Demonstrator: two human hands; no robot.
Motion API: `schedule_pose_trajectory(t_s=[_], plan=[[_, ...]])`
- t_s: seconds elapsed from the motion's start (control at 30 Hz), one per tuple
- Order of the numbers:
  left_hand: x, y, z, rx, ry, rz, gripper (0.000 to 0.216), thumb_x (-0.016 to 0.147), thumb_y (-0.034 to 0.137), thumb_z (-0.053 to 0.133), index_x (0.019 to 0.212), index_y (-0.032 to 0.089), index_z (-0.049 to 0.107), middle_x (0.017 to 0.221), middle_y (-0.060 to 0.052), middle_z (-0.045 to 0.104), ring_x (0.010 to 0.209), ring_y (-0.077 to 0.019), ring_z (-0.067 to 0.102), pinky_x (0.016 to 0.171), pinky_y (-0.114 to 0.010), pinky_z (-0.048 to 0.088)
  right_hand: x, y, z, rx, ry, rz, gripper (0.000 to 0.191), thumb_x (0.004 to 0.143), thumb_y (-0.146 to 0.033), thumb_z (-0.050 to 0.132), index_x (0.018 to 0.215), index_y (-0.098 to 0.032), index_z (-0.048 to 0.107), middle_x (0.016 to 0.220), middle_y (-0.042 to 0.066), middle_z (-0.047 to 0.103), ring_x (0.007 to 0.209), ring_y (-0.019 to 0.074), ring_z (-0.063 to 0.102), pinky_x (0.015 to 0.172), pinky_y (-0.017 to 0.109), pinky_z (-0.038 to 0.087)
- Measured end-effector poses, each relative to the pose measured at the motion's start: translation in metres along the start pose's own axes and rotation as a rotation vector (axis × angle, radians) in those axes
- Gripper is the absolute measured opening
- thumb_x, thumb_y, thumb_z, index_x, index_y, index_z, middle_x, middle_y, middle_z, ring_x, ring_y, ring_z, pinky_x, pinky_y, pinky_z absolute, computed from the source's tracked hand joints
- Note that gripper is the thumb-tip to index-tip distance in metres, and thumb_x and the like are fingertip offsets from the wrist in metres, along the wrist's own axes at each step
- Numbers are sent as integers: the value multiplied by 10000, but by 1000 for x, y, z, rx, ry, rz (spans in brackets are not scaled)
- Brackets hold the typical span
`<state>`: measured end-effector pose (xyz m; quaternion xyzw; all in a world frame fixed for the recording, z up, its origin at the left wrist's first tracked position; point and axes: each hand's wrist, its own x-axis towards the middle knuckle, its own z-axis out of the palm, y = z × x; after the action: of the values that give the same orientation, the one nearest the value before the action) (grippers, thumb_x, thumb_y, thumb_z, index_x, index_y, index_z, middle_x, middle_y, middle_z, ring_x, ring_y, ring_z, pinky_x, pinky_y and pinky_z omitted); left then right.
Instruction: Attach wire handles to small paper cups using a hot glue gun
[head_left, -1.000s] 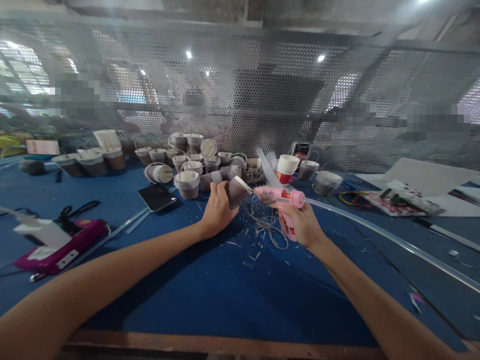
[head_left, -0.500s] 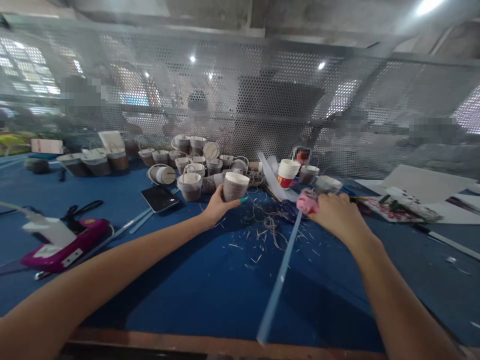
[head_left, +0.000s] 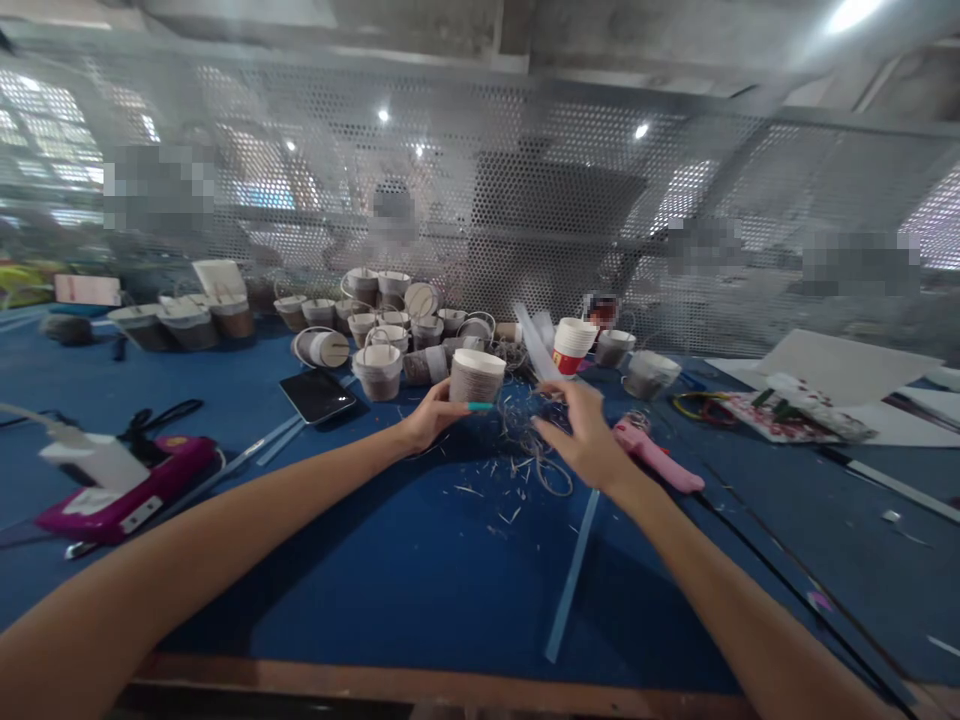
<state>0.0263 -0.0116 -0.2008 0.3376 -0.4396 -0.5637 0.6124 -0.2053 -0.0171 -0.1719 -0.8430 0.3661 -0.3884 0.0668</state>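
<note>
My left hand (head_left: 427, 418) grips a small twine-wrapped paper cup (head_left: 475, 377), held upright above the blue table (head_left: 420, 580). My right hand (head_left: 581, 438) hovers open, fingers apart, over a tangle of twine and scraps (head_left: 534, 440), just right of the cup. The pink glue gun (head_left: 654, 456) lies on the table to the right of that hand, with its clear glue stick (head_left: 571, 575) stretched toward me.
Many finished wrapped cups (head_left: 390, 325) cluster at the back by the perforated metal screen (head_left: 525, 200). A phone (head_left: 318, 395), a magenta glue gun (head_left: 124, 490), scissors (head_left: 154, 418), a stack of red paper cups (head_left: 574, 345) and white sheets (head_left: 847, 375) lie around.
My right hand has let go of the pink glue gun, which now lies on the table, and moved left over the twine. My left hand turned the cup upright.
</note>
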Motion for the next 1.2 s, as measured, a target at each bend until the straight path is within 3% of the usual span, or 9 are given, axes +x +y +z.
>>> schedule_pose_trajectory(t_s=[0.1,0.23,0.33,0.5,0.63,0.87,1.2], plan=[[-1,0,2,2,-77,-2,468,438,118,742,898,127,655,907,-82,719,931,-275,656,944,-427,456,-4,-9,19,350,-224,87,355,833,-424,546,1074,-164,554,986,94,635,937,218,571,839,383,454],[-1,-1,0,40,-84,-14,508,470,109,739,966,129,632,968,-93,708,971,-276,647,965,-433,445,-3,-16,18,511,-362,126,321,807,-447,599,663,-161,590,570,-10,553,522,99,465,536,243,389],[0,-1,-3,44,-93,-48,553,477,92,730,1015,131,604,988,-96,701,970,-268,652,981,-438,432,0,-15,11,761,-258,238,388,813,-480,589,584,-169,546,421,-66,426,373,55,324,414,215,281],[0,0,-6,-10,-190,-91,587,484,106,742,1050,136,592,951,-91,709,936,-270,670,996,-449,413,5,-6,9,1118,-19,304,347,774,-466,655,616,-171,564,394,-82,405,340,49,339,387,200,323],[1,1,-6,-41,-209,-92,551,498,110,743,1032,122,605,937,-92,712,908,-255,679,983,-422,429,3,-6,9,1158,-29,306,347,777,-468,657,624,-169,569,401,-77,418,331,47,347,363,195,296],[-1,-1,-4,17,-155,-109,581,495,61,773,1043,108,586,929,-99,706,894,-251,682,967,-442,447,-1,-15,12,1006,-152,301,396,835,-501,572,633,-161,567,392,-72,427,311,37,339,345,188,248],[6,7,-16,-319,-479,-308,496,553,202,611,1034,82,632,987,-111,720,961,-236,661,1005,-407,415,-5,-26,7,1169,-269,267,355,850,-456,568,642,-167,564,406,-70,447,293,37,354,315,178,232]])
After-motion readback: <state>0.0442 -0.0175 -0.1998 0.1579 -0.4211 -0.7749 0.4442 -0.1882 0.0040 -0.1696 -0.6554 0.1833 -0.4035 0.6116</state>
